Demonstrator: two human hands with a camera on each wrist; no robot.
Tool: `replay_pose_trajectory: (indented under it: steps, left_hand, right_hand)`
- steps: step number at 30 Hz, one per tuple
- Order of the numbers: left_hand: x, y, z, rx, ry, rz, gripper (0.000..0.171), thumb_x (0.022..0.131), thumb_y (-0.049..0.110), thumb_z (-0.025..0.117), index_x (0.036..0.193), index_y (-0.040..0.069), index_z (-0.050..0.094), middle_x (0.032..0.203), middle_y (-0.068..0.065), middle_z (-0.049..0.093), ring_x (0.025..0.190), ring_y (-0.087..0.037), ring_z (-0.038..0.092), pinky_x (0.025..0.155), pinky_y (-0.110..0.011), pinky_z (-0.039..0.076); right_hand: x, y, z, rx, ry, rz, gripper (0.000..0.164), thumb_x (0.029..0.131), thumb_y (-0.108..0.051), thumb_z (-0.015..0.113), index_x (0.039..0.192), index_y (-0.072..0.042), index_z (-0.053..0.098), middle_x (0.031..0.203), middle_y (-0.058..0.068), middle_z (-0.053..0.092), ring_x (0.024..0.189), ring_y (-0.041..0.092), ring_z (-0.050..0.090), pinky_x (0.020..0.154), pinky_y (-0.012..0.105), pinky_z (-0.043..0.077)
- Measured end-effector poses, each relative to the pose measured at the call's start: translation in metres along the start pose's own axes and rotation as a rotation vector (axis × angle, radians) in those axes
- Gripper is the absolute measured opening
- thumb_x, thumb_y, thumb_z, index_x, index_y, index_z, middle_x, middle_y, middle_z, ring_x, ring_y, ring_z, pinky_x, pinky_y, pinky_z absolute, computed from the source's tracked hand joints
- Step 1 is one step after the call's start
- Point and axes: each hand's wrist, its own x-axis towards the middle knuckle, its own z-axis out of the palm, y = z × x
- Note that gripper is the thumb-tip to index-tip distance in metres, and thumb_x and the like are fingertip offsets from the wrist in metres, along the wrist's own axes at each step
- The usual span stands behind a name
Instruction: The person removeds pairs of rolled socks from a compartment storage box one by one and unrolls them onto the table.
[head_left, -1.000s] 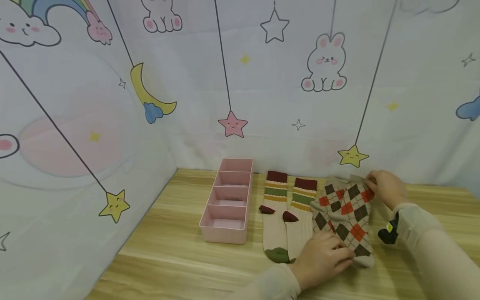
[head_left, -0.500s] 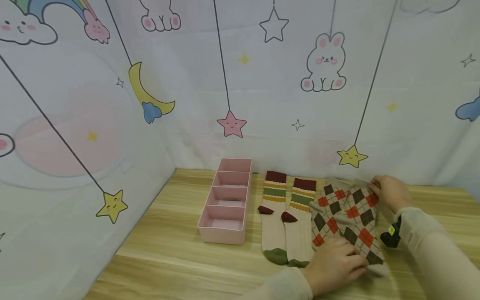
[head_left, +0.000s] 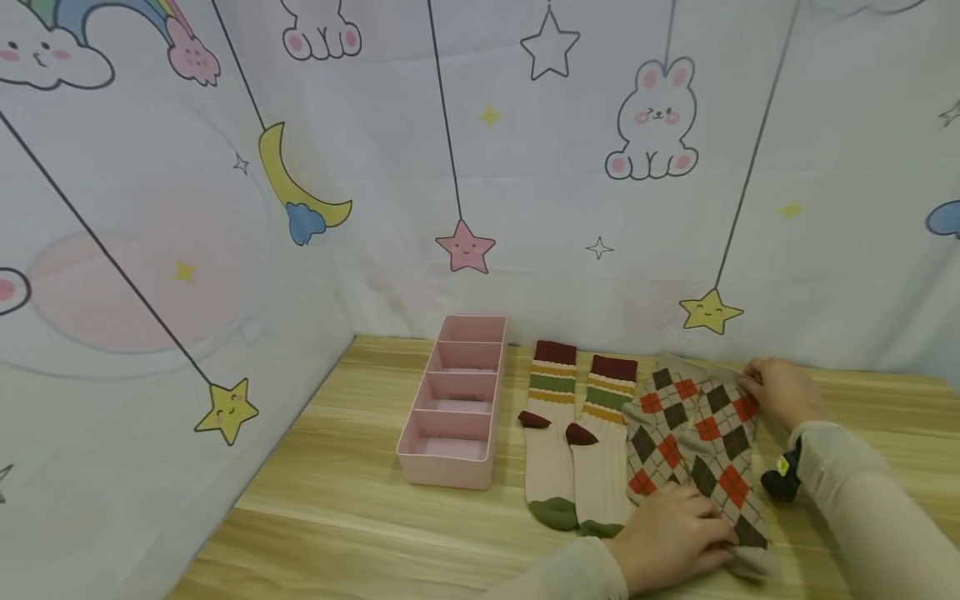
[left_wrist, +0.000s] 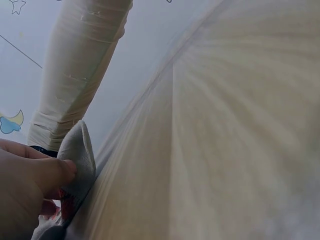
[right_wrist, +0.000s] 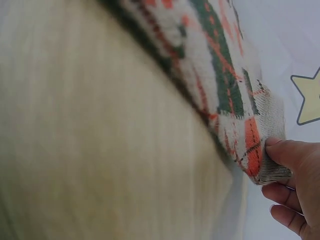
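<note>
Two beige argyle socks with dark and red diamonds, the left argyle sock point(head_left: 660, 425) and the right argyle sock point(head_left: 727, 458), lie side by side with cuffs toward the back wall. My right hand point(head_left: 783, 390) pinches the right sock's cuff between thumb and fingers; the right wrist view shows the ribbed cuff point(right_wrist: 274, 130) under my thumb. Lower down, my left hand point(head_left: 671, 537) covers part of the socks' foot ends. In the left wrist view its fingers point(left_wrist: 55, 172) pinch the plain beige toe point(left_wrist: 80, 155).
Left of the argyle pair lie two cream striped socks point(head_left: 551, 467) with maroon cuffs and green toes. A pink box point(head_left: 450, 473) with several compartments stands farther left on the wooden table point(head_left: 337, 517). Behind hangs a printed cloth point(head_left: 555, 183). A black device point(head_left: 782, 483) sits at my right wrist.
The right argyle sock has swung slightly right and toward me at its toe and now lies flatter. Both hands have shifted a little right with it; the left also came nearer.
</note>
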Motion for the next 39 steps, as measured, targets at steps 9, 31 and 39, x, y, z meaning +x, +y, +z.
replay_pose_trajectory:
  steps: [9, 31, 39]
  left_hand:
    - [-0.001, -0.001, 0.005, -0.012, -0.1, -0.02, 0.026, 0.092, 0.048, 0.058, 0.113, 0.035, 0.066, 0.104, 0.021, 0.06, 0.096, 0.006, 0.052, 0.078, -0.005, 0.034]
    - [-0.002, 0.0, 0.003, -0.034, -0.096, -0.033, 0.028, 0.093, 0.049, 0.056, 0.115, 0.035, 0.065, 0.108, 0.018, 0.057, 0.097, 0.005, 0.048, 0.077, -0.005, 0.031]
    - [-0.004, 0.0, -0.003, -0.003, -0.017, -0.05, 0.027, 0.092, 0.051, 0.055, 0.11, 0.033, 0.065, 0.11, 0.015, 0.058, 0.104, 0.002, 0.051, 0.09, -0.011, 0.038]
  right_hand:
    - [-0.001, 0.003, 0.008, 0.0, -0.002, 0.031, 0.017, 0.091, -0.017, 0.064, 0.084, -0.002, 0.065, 0.071, 0.01, 0.064, 0.061, 0.019, 0.053, 0.054, 0.036, 0.041]
    - [-0.005, 0.0, -0.008, -0.013, 0.008, 0.056, 0.038, 0.096, -0.027, 0.057, 0.111, 0.008, 0.063, 0.107, 0.033, 0.063, 0.091, 0.049, 0.06, 0.076, 0.056, 0.048]
    - [-0.022, -0.015, -0.012, 0.06, 0.044, 0.076, 0.05, 0.099, -0.036, 0.051, 0.12, 0.008, 0.059, 0.12, 0.034, 0.058, 0.103, 0.054, 0.055, 0.084, 0.063, 0.044]
